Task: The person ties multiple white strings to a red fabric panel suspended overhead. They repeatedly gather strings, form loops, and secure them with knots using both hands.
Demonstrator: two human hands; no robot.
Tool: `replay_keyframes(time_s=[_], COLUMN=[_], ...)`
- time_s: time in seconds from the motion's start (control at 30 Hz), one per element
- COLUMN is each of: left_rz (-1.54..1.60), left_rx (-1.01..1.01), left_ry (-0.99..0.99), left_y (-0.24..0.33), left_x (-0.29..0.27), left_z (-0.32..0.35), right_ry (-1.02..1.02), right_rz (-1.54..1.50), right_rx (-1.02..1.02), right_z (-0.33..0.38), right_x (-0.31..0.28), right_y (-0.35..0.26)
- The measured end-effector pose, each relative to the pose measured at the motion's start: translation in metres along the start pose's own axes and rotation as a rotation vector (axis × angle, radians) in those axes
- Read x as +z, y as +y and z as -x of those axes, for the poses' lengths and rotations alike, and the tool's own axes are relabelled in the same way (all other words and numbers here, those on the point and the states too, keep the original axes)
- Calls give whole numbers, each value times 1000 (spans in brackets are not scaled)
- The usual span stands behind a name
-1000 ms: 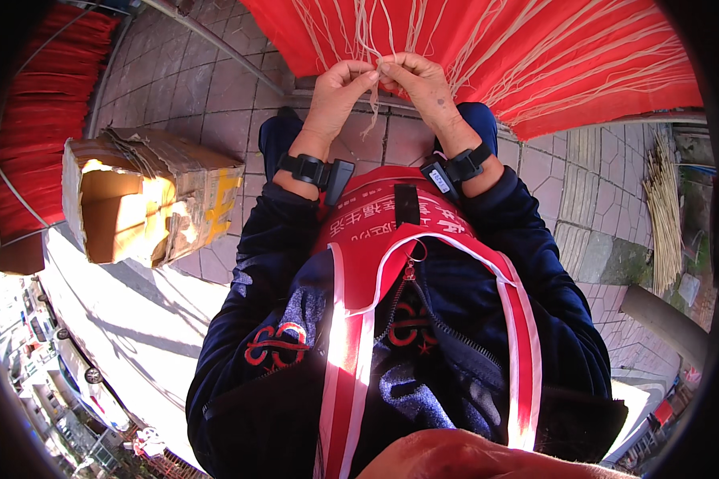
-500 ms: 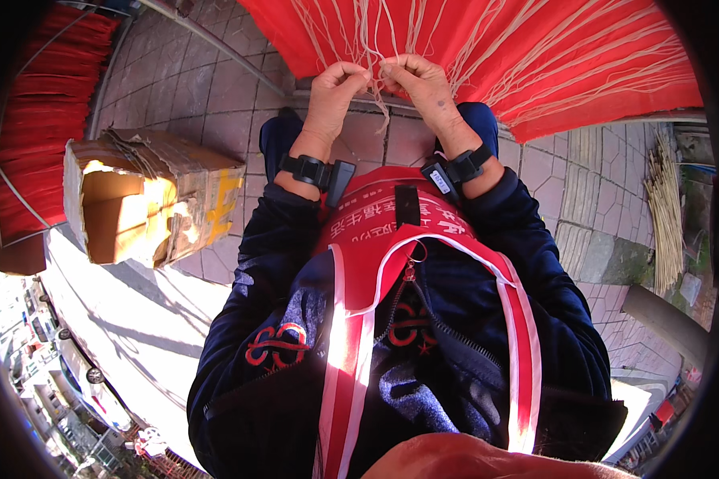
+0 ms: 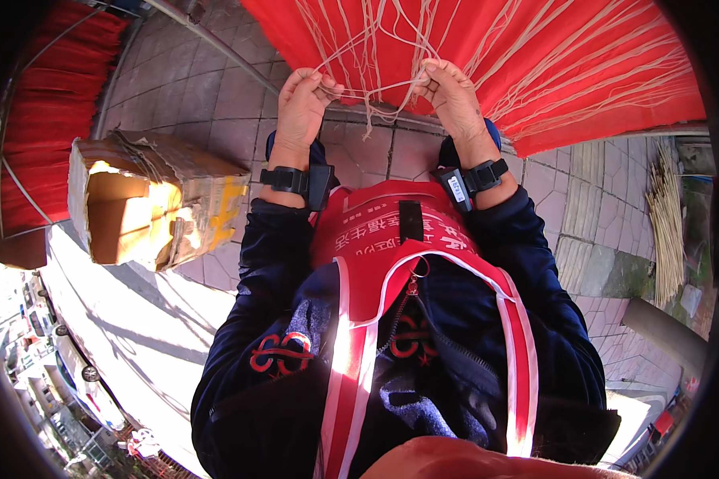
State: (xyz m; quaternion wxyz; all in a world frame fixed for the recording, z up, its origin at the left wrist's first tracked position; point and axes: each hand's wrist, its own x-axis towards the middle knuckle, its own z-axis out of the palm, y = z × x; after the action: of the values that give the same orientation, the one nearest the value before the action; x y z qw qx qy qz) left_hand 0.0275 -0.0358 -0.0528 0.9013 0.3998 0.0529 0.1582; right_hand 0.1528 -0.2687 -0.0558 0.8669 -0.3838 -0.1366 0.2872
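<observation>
Paved ground lies below as I see the left hand (image 3: 302, 102) and right hand (image 3: 454, 97) each pinching pale strings (image 3: 373, 84) against red fabric (image 3: 535, 56).

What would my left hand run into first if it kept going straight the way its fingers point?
Most likely the red fabric with pale strings just beyond the left hand, which already pinches a string; depth is hard to judge.

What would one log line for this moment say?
left hand: pinching pale strings | right hand: pinching same strings, pulled taut between hands | behind: red cloth | left side: torn cardboard box on paving
</observation>
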Motion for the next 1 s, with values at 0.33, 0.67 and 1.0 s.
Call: replay_keyframes(time_s=[0.33,0.67,1.0], left_rz=[0,-50,-152], left_rx=[126,63,111], left_ry=[38,72,59], left_y=[46,77,133], left_x=[-27,-49,-69], left_z=[-3,-1,1], right_ry=[35,134,148], right_rz=[42,153,281], right_rx=[-93,-124,-224], right_z=[-6,-2,-8], right_x=[-31,-70,-82], right_y=[-51,-85,-145])
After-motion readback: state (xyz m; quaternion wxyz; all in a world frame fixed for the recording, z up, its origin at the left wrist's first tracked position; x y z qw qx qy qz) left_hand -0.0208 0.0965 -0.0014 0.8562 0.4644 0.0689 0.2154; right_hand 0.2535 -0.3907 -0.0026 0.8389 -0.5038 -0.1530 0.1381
